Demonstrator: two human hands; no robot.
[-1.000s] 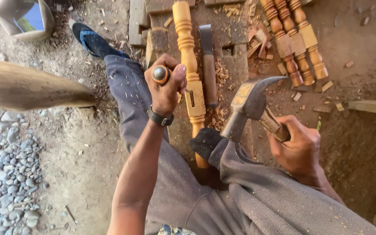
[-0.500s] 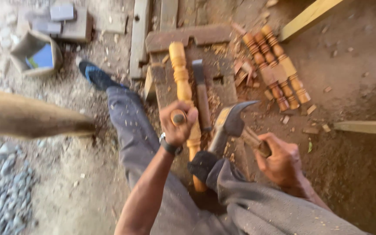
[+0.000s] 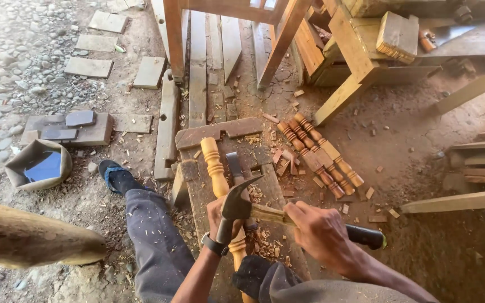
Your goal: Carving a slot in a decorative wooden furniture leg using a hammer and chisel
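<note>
The turned spindle (image 3: 215, 168) was pale yellow wood, the hammer (image 3: 237, 206) had a dark grey head and a black grip, the trousers (image 3: 155, 241) were grey, the sandal (image 3: 114, 177) dark blue, the wristwatch (image 3: 214, 245) black.

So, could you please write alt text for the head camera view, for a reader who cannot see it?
Seen from above, a seated person's right hand grips a claw hammer over the left hand, which holds a tool against a turned wooden spindle on a plank. More spindles and wood chips lie on the dirt floor.
</note>
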